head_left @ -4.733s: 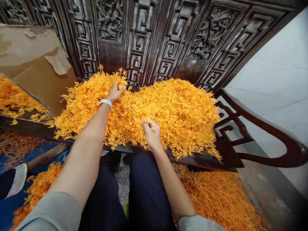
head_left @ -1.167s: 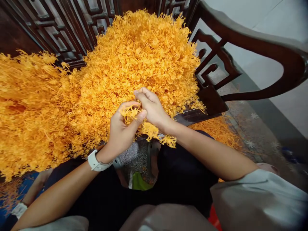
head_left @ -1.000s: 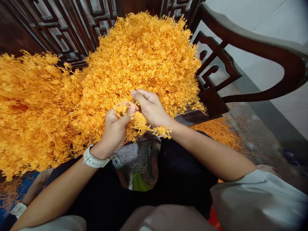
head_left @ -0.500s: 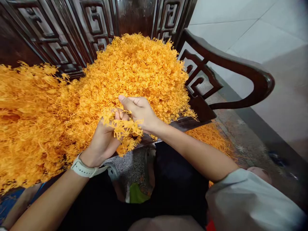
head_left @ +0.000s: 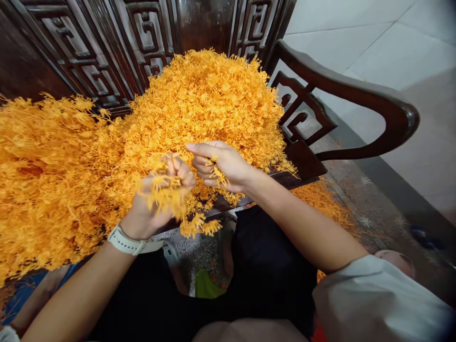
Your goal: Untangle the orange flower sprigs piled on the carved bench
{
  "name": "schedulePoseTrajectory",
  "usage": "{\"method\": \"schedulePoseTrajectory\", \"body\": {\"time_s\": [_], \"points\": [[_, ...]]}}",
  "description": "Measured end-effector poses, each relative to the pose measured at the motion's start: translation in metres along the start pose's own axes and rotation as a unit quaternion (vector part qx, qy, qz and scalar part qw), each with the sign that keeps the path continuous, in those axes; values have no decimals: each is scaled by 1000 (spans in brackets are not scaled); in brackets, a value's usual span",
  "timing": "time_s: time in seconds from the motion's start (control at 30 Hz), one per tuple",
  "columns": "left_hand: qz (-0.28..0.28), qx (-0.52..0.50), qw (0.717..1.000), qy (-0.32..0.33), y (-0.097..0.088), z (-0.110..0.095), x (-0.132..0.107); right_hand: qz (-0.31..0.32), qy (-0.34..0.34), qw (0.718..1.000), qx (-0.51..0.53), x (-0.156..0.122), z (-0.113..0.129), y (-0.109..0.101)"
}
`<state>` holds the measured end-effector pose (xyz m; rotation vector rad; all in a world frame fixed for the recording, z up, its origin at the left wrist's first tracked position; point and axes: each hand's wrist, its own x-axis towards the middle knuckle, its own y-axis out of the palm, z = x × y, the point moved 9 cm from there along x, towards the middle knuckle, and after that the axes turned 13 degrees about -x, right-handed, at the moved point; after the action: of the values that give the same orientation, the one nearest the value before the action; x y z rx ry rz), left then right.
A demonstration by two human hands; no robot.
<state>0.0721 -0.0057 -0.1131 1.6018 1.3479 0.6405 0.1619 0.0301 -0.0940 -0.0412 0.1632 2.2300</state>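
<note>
My left hand (head_left: 145,213), with a pale watch on its wrist, is closed around a bunch of yellow-orange artificial flower sprigs (head_left: 169,197). Some blossoms hang below its fingers and look blurred. Just to the right, my right hand (head_left: 230,164) is closed in a pinch, its fingertips a little apart from the left fingers. A small yellow-orange flower sprig (head_left: 218,172) lies against its curled fingers. What the right thumb presses on is hidden. Both hands are in front of a large heap of the same flowers (head_left: 213,102).
A dark carved wooden bench bears the heap, with its armrest (head_left: 388,107) curving out at right. More flowers (head_left: 42,175) spread to the left. Orange bits (head_left: 324,204) are scattered on the floor. A green thing (head_left: 208,285) is between the legs.
My hands have drawn apart, with the right hand shifting right. A small sprig now shows at the right hand's fingers. The view has shifted slightly.
</note>
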Motion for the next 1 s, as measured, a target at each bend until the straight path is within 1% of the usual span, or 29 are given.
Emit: {"method": "schedulePoseTrajectory", "body": {"time_s": [0.03, 0.1, 0.13, 0.17, 0.2, 0.23, 0.27, 0.3, 0.37, 0.4, 0.43, 0.47, 0.53, 0.6, 0.7, 0.77, 0.8, 0.87, 1.0], "points": [[-28, 0, 1000, 12, -5, -6, 2, 32, -23, 998, -58, -1, 4, 1], [-84, 0, 996, 34, -16, -17, 6, 122, -59, 976, -168, -6, 9, 7], [-104, 2, 994, 43, -20, -22, 7, 150, -74, 966, -197, -8, 12, 6], [-117, 7, 992, 53, -23, -27, 9, 154, -88, 962, -207, -9, 16, 0], [-126, 14, 990, 62, -26, -30, 9, 125, -105, 966, -200, -7, 24, -12], [-130, 23, 989, 69, -27, -32, 10, 64, -122, 974, -177, -5, 33, -30], [-130, 33, 988, 76, -29, -33, 11, -17, -137, 980, -146, -4, 42, -52], [-129, 43, 987, 82, -30, -33, 11, -98, -143, 978, -113, -4, 47, -75], [-127, 61, 986, 92, -33, -30, 11, -227, -132, 963, -50, -8, 46, -110], [-126, 68, 985, 93, -34, -28, 11, -271, -123, 954, -26, -10, 41, -121], [-124, 75, 985, 91, -35, -25, 11, -296, -116, 948, -12, -11, 37, -126], [-122, 81, 985, 88, -35, -22, 11, -309, -111, 945, -9, -12, 33, -127], [-109, 96, 985, 90, -33, -19, 10, -304, -108, 946, -17, -13, 27, -117], [-76, 120, 984, 110, -26, -19, 9, -270, -97, 957, -35, -12, 23, -97], [-31, 164, 975, 146, -14, -19, 8, -168, -50, 981, -81, -9, 12, -57], [-19, 196, 966, 169, -12, -20, 9, -97, -29, 989, -110, -8, 5, -32], [-11, 215, 959, 182, -11, -21, 10, -74, -26, 990, -116, -8, 3, -24], [13, 259, 943, 206, -9, -22, 11, -56, -25, 992, -108, -8, 0, -16], [69, 350, 907, 223, 3, -17, 8, -92, -22, 993, -65, -8, -5, -23]]}}
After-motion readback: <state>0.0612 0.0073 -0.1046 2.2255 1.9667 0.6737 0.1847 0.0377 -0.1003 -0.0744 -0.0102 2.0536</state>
